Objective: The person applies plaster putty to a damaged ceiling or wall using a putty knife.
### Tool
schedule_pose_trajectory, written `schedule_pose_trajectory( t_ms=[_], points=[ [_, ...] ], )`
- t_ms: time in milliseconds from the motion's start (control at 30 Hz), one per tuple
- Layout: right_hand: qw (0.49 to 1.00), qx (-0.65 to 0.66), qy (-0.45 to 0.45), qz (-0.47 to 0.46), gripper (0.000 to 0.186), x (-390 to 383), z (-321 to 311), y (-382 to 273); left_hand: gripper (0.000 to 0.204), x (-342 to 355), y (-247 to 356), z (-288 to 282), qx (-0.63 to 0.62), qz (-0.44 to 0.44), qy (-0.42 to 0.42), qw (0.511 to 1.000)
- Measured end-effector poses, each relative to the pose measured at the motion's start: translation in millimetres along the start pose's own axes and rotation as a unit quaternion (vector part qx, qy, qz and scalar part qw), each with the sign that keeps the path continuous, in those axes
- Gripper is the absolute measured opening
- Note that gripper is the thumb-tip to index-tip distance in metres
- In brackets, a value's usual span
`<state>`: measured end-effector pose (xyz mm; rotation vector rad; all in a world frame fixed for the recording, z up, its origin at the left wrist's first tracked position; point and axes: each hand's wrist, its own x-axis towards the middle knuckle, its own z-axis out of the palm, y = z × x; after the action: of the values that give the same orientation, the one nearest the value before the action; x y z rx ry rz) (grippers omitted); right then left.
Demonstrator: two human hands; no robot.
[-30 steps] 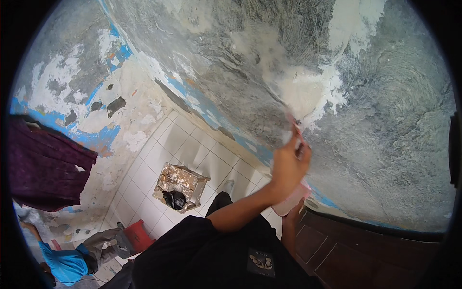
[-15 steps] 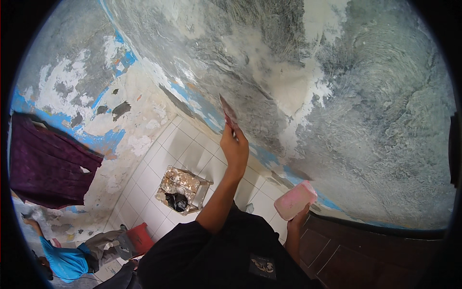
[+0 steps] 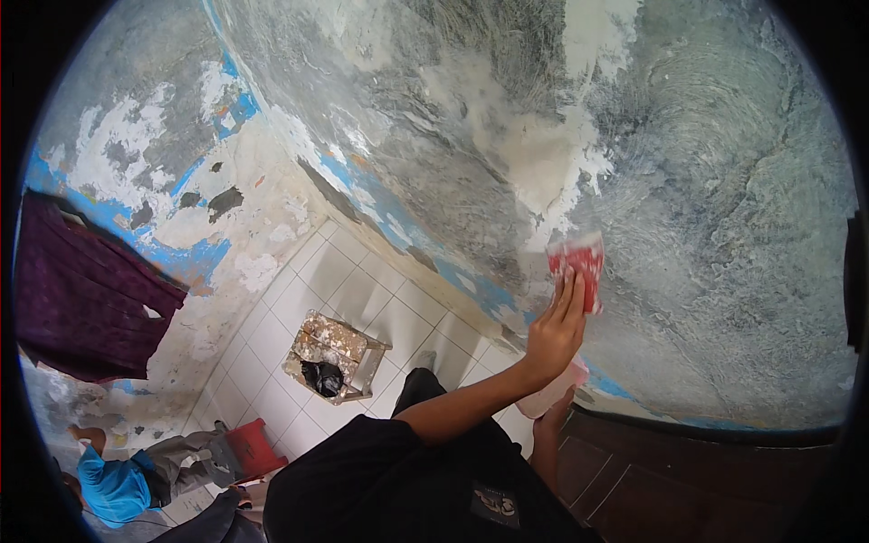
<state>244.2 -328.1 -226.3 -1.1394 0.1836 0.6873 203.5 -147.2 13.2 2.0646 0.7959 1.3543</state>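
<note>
The rough grey plaster wall (image 3: 715,208), streaked with white filler (image 3: 600,38) and edged in flaking blue paint (image 3: 609,385), runs down to a white-tiled floor (image 3: 407,317). A paint-spattered wooden stool (image 3: 331,337) bearing a crumpled black plastic bag (image 3: 323,377) stands there; a dark purple cloth (image 3: 90,299) hangs beyond it. The left hand (image 3: 555,339) has its grip clamped on a flat red spreader (image 3: 581,257) at the wall, the right hand (image 3: 556,413) on a pink rectangular plate (image 3: 547,395), partly hidden by the left arm (image 3: 471,407).

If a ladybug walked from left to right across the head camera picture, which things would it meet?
Hanging purple cloth → splattered wooden stool → red scraper.
</note>
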Motion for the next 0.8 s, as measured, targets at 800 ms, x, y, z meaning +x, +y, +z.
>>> schedule_pose_trajectory(
  t_ms=[800],
  points=[
    [0.998,0.001,-0.008,-0.057,0.07,-24.4,-20.3,-1.0,0.039,-63.5,-95.6,-4.1,-0.025,0.098,-0.017,0.995]
  ],
)
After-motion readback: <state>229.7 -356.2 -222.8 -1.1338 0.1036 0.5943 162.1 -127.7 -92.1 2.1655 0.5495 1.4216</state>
